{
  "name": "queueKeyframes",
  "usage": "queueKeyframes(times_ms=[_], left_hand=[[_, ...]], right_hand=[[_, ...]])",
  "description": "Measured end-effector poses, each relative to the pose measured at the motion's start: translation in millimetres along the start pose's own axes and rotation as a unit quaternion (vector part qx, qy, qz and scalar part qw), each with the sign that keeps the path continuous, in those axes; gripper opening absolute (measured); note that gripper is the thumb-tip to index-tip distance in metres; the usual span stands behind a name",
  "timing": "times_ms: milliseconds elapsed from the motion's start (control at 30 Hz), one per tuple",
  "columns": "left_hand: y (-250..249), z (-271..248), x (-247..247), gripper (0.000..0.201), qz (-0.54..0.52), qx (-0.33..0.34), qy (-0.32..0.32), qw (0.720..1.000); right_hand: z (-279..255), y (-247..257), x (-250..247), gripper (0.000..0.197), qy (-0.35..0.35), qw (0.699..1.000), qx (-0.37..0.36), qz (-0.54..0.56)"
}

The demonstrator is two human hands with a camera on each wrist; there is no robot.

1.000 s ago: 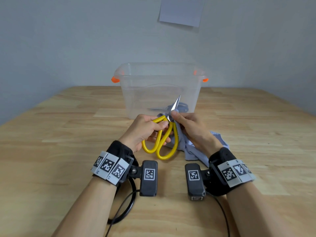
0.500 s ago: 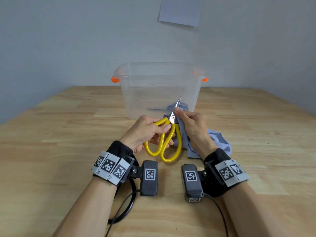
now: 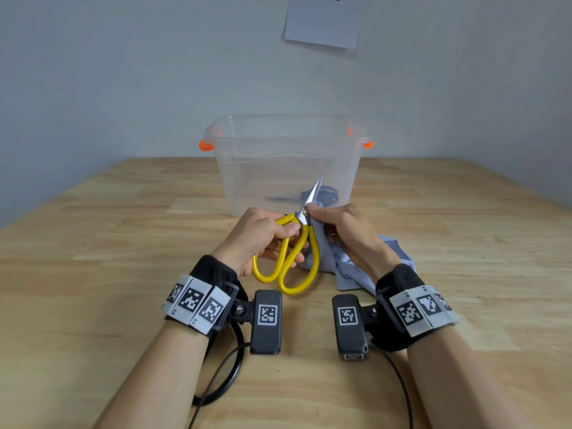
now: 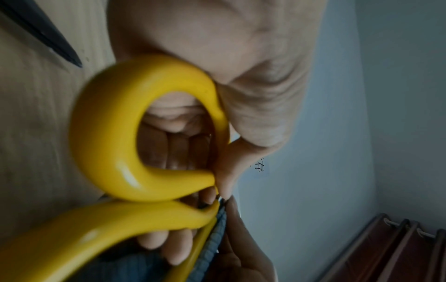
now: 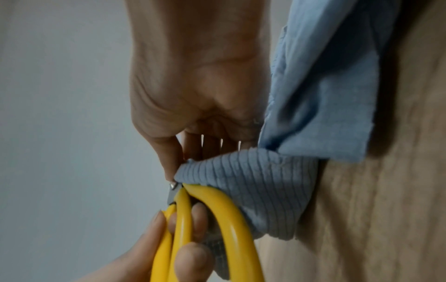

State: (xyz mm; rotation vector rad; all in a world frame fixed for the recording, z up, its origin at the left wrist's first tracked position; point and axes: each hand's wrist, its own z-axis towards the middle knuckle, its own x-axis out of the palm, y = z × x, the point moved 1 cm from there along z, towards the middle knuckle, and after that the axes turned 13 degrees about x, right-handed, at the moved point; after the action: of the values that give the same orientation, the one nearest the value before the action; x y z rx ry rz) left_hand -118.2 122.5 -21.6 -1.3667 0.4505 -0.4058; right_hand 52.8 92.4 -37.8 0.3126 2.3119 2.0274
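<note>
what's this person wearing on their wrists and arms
Bare forearms, no sleeves. Left wrist strap and right wrist strap are black, each wrapped with white tags of black square codes. A black box camera bearing one code juts from each; black cables trail back.

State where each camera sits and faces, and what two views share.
Head: on the head, facing forward and down over the wooden table toward a clear plastic bin; both forearms, left hand and right hand show.
Left wrist: on the left wrist, looking along the palm at the yellow-handled steel scissors its fingers grip; palm and thumb show.
Right wrist: on the right wrist, looking along the palm at the blue ribbed cloth its fingers pinch by the scissors' pivot; palm shows.
Shared: both wrist views show scissors and cloth.
</note>
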Motion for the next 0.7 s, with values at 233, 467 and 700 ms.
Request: queueKeyframes(times_ms=[233, 467, 700], left_hand=[[0.4, -1.6, 2.0, 0.012, 0.019, 0.005, 0.018, 1.0], [-0.4, -1.9, 4.4, 0.013, 0.021, 0.013, 0.031, 0.999], [-0.5, -1.9, 3.3, 0.012, 0.016, 0.012, 0.032, 0.999]], right_hand=[[4.1, -5.2, 3.1, 0.047, -0.012, 0.999, 0.003, 0.038], [13.5, -11.6, 3.0, 0.033, -0.034, 0.996, -0.016, 0.077], [12.5, -10.5, 7.6, 0.036, -0.042, 0.996, -0.018, 0.081]])
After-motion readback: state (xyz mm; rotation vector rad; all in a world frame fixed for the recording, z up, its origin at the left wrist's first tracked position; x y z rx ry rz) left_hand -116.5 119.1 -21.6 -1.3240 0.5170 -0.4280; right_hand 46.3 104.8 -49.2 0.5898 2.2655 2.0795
